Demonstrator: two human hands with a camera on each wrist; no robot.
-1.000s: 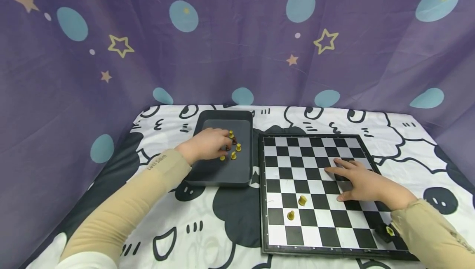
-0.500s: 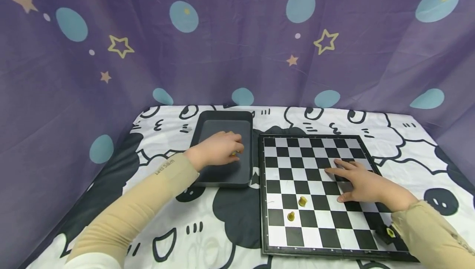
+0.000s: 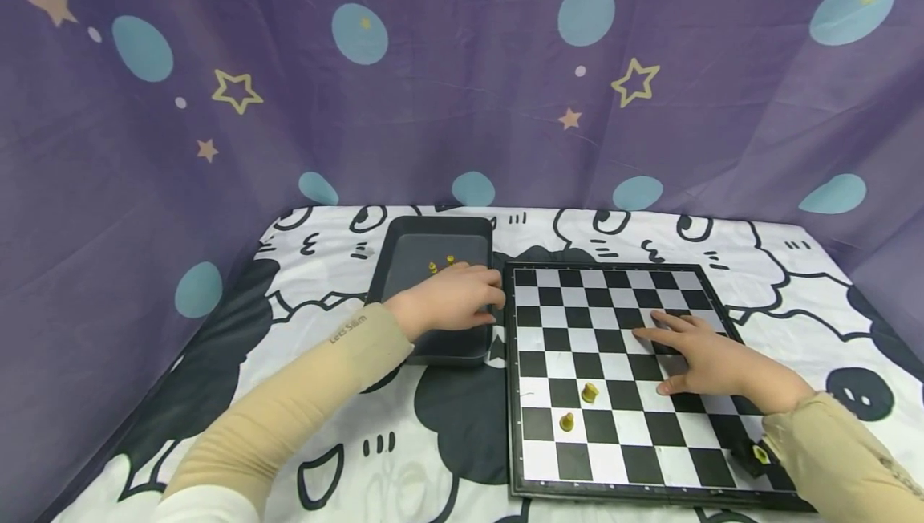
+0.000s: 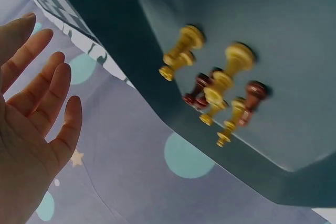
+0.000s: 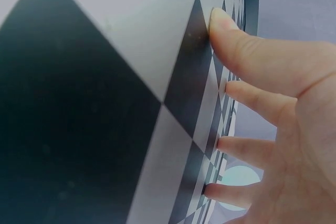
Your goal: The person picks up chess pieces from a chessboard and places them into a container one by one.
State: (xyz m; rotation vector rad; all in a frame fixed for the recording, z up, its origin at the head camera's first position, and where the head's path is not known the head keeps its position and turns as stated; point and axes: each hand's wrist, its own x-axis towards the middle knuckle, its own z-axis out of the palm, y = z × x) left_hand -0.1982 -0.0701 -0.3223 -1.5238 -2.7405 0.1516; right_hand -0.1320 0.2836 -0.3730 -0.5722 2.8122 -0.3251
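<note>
My left hand [image 3: 458, 298] is over the right rim of a dark grey tray [image 3: 480, 346]. In the left wrist view its fingers are loosely bent and spread, and I see nothing between them. Several yellow chess pieces [image 4: 239, 56] and dark red-brown chess pieces [image 4: 254, 95] lie in the tray; the left hand hides most of them from the head view. On the right, my right hand [image 3: 703, 354] rests fingertips down on a black-and-white chessboard [image 3: 628, 455], its fingers extended. Two yellow chess pieces are on the board's near left squares, one [image 3: 589, 392] slightly behind the other [image 3: 566, 422].
A small dark object with a yellow part [image 3: 754, 455] sits by the right sleeve at the board's near right corner. The tray stands left of the board on a patterned white and black cloth [image 3: 346, 443]. A purple curtain [image 3: 462, 106] closes off the back.
The left hand has moved right across the tray, from among the pieces to its right rim. Yellow pieces at the back of the tray show again. The right hand stays put.
</note>
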